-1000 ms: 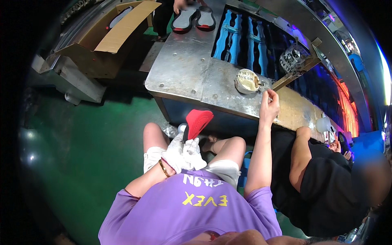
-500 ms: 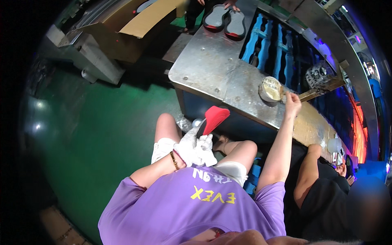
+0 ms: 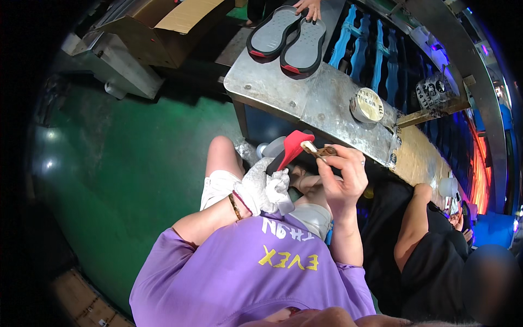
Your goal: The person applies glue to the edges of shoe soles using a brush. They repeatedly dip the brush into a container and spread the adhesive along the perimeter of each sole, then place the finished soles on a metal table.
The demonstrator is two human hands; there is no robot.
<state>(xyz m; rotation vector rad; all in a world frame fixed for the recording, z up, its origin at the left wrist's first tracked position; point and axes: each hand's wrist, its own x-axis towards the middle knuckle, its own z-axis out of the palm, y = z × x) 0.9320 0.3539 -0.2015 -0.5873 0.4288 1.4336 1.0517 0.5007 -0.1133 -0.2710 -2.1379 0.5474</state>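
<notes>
In a white glove, my left hand [image 3: 255, 188] is closed around a red and black shoe sole [image 3: 296, 146], tilted up over my lap. A white rag-like bunch of cloth hangs at the glove's wrist side. My bare right hand [image 3: 346, 177] pinches a small brush [image 3: 322, 152]. Its pale, coated bristles meet the red upper part of the sole, though whether they touch or hover just above is hard to tell. On the metal table beyond stands a round tub [image 3: 366, 106] of cream-coloured paste.
Two grey soles with black and red rims [image 3: 301, 48] lie on the metal table [image 3: 261, 82], another person's hand [image 3: 309, 7] on them. Blue strips [image 3: 357, 49] run along a dark bed behind. At right sits a co-worker in black [image 3: 436, 261]. A cardboard box [image 3: 188, 15] stands far left.
My right hand has come from beside the tub down and left to the sole, bringing the brush. The grey soles on the table have slid nearer with the other person's hand.
</notes>
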